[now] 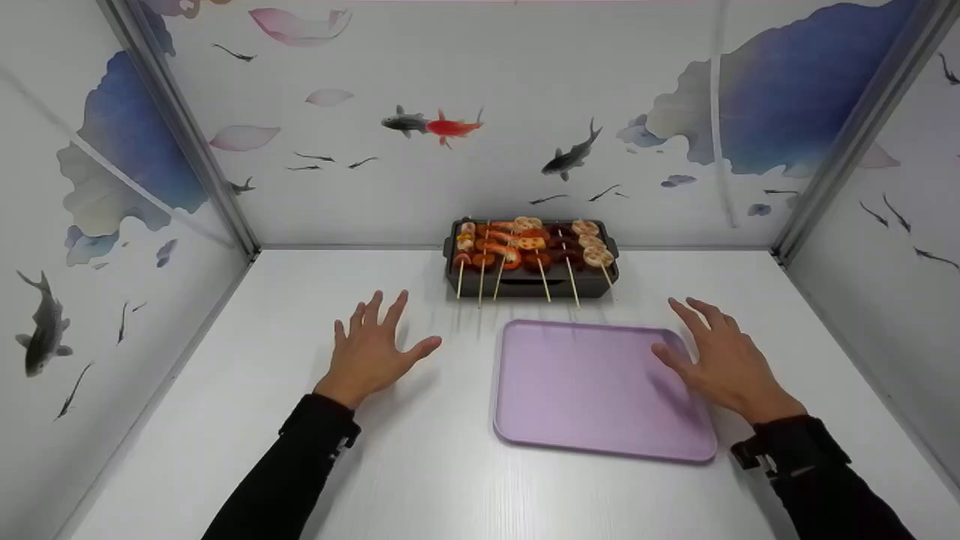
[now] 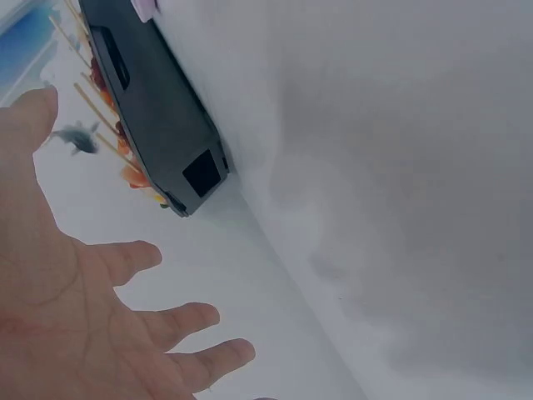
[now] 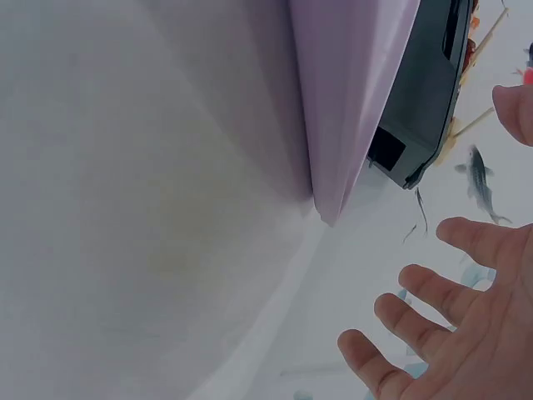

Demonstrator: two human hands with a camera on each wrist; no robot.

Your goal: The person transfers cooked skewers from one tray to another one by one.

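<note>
Both hands hover over the white table with fingers spread and nothing in them. The left hand (image 1: pixel 369 352) is left of the purple tray (image 1: pixel 600 390), apart from it. Over the tray's right edge hangs the right hand (image 1: pixel 724 364), its thumb and fingers apart. At the back, a black tabletop grill (image 1: pixel 525 283) carries several skewers of food, their wooden sticks pointing toward the front. Among them are shrimp (image 1: pixel 504 251) and pale lotus-root slices (image 1: pixel 598 256). In the left wrist view, the grill (image 2: pixel 158 108) lies beyond the left hand (image 2: pixel 92 308).
A white back wall (image 1: pixel 450 187) painted with fish and lotus leaves stands right behind the grill. Side walls (image 1: pixel 90 315) close in the table on the left and right, with metal posts in the back corners. The table surface (image 1: pixel 435 480) stretches around the tray.
</note>
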